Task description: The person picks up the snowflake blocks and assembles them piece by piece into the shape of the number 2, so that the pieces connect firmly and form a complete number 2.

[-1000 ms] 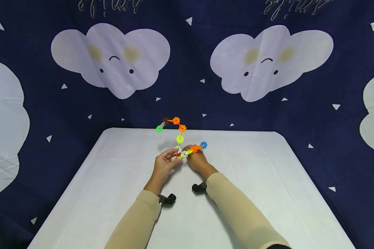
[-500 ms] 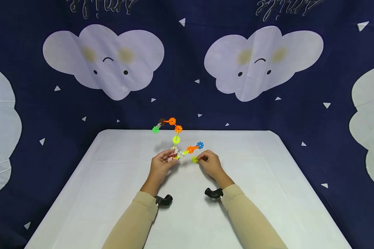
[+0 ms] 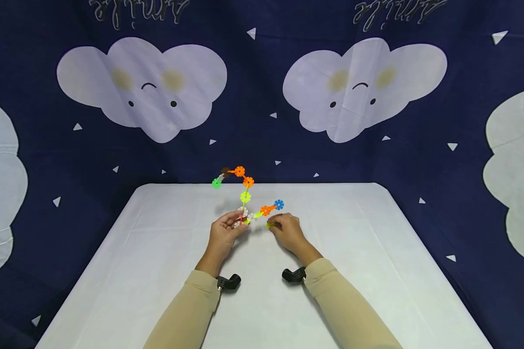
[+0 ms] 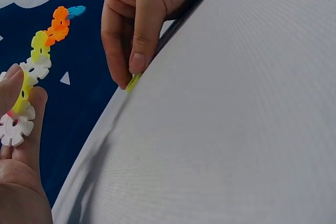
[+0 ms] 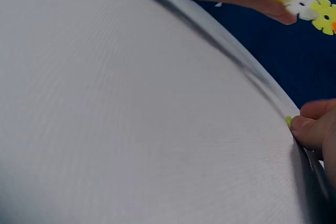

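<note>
My left hand [image 3: 221, 237] pinches a chain of interlocking snowflake discs [image 3: 245, 197] between thumb and fingers. One branch rises and bends left through yellow, orange and brown to a green disc [image 3: 217, 183]. The other branch runs right through white, yellow and orange to a blue disc [image 3: 279, 204]. Near this branch, my right hand [image 3: 288, 231] pinches a loose yellow-green snowflake disc [image 4: 133, 83] at its fingertips, apart from the chain. In the left wrist view this disc appears edge-on; fingers hide much of it. A red disc is partly covered by my left hand.
Both hands are above a white-covered table [image 3: 262, 300]. Behind its far edge hangs a dark blue cloth [image 3: 253, 87] with white clouds and triangles. A black wrist camera mount [image 3: 229, 282] sits at the left sleeve, another mount [image 3: 294, 276] at the right.
My right hand has come away from behind the chain, bringing out the yellow-green disc, then shifted slightly back left as the disc turned. The left hand keeps its grip on the chain.
</note>
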`<state>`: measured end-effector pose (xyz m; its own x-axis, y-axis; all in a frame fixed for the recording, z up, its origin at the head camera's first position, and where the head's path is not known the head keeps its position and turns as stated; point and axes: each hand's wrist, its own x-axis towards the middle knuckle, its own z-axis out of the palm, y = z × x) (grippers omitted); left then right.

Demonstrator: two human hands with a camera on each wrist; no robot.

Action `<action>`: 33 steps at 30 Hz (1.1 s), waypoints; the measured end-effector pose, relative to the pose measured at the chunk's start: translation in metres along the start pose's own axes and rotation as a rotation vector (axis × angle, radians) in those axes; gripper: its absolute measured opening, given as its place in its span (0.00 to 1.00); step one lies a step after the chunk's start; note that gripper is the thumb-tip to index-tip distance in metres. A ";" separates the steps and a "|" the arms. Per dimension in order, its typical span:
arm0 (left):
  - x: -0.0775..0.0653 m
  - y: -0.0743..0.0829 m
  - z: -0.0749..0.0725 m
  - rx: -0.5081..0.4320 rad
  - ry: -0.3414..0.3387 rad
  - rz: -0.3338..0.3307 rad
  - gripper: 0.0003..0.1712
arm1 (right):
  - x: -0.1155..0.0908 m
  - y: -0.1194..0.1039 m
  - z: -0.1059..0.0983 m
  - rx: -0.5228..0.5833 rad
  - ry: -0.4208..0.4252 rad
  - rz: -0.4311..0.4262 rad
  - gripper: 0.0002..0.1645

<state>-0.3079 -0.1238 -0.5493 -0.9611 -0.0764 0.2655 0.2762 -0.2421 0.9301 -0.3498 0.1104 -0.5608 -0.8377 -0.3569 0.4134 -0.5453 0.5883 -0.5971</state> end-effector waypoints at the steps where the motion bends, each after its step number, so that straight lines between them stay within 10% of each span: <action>1: 0.000 0.000 0.000 0.000 -0.004 0.001 0.24 | 0.000 -0.001 0.000 -0.001 0.003 -0.005 0.09; 10: 0.000 0.000 -0.001 0.014 -0.007 -0.012 0.25 | -0.011 0.002 -0.013 0.206 0.116 0.138 0.08; 19: -0.001 0.000 0.000 0.030 -0.021 -0.013 0.25 | -0.015 0.008 -0.049 0.660 0.311 0.264 0.14; 33: -0.002 0.000 0.001 0.094 -0.086 0.003 0.24 | -0.018 0.014 -0.055 0.845 0.275 0.236 0.13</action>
<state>-0.3062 -0.1228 -0.5498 -0.9584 0.0072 0.2853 0.2810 -0.1501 0.9479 -0.3407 0.1652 -0.5385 -0.9523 -0.0463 0.3016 -0.2927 -0.1405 -0.9458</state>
